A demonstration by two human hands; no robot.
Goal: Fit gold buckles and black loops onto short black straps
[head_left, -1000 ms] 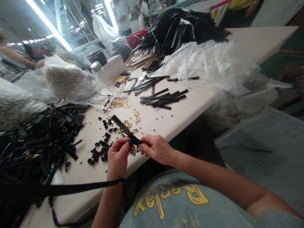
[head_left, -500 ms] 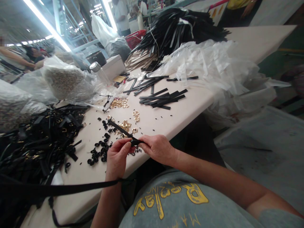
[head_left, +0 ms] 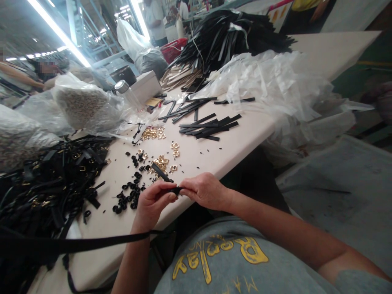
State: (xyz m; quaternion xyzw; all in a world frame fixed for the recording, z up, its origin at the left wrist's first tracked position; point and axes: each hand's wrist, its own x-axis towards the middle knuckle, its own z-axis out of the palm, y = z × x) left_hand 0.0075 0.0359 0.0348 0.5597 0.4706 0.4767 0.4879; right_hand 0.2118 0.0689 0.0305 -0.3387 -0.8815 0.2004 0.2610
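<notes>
Between my two hands is a black strap (head_left: 161, 171), its free end sticking out up and to the left over the gold buckles (head_left: 160, 160). My left hand (head_left: 154, 201) pinches it with thumb and fingers near the table's front edge. From the other side, the closed fingers of my right hand (head_left: 203, 190) grip the same strap. The part between the fingertips is mostly hidden, so I cannot tell whether a loop or buckle is on it. Small black loops (head_left: 131, 195) lie just left of and beyond my left hand.
A heap of black straps with gold buckles (head_left: 58, 179) covers the table's left side. Loose black strips (head_left: 211, 126) lie mid-table. Behind are crumpled clear plastic (head_left: 260, 81), a large black strip bundle (head_left: 232, 36), filled bags (head_left: 81, 102) and a glass bottle (head_left: 128, 93). People stand farther back.
The strap has shifted down toward me between my hands, and less of its free end shows. My left thumb has moved lower and to the right, my left fingers lying flatter along the strap.
</notes>
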